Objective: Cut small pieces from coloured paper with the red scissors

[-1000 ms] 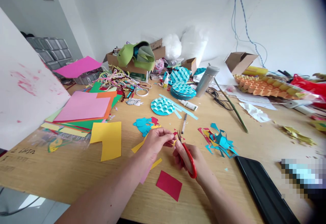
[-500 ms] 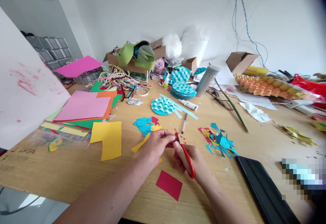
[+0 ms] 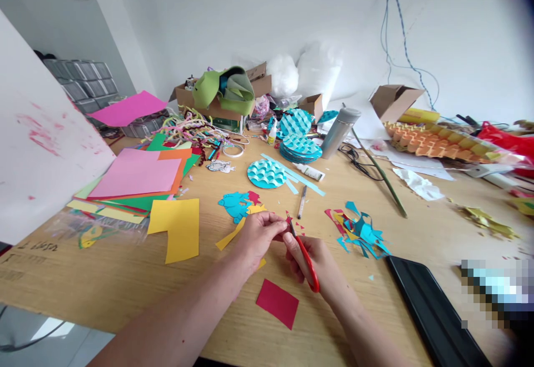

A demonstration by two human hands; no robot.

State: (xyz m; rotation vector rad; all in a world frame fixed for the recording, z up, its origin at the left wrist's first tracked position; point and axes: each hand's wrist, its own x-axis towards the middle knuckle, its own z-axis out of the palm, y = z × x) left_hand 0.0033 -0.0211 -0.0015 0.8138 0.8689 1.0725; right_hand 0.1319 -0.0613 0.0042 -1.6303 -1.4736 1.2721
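Near edge of the desk: red paper square lies flat, just in front of both hands. Right hand is clenched through the red handles of the scissors. The blades point away and meet the left fingertips; they're mostly hidden, so can't tell how far they gape. Left hand pinches a small red scrap thumb against fingers, over the middle of the desk. The scrap is tiny and mostly covered, outline unclear. Near-right corner: black tray, cut off by the frame, with a pixelated patch beside it. Handwriting on the desk at the left edge isn't legible. Yellow sheet is left of the hands, teal-and-red offcuts right of them. Further back: teal fish cutout, pen, teal wave disc, glue tube with print too small to read. Far edge: steel flask, cardboard box part hidden by green felt.
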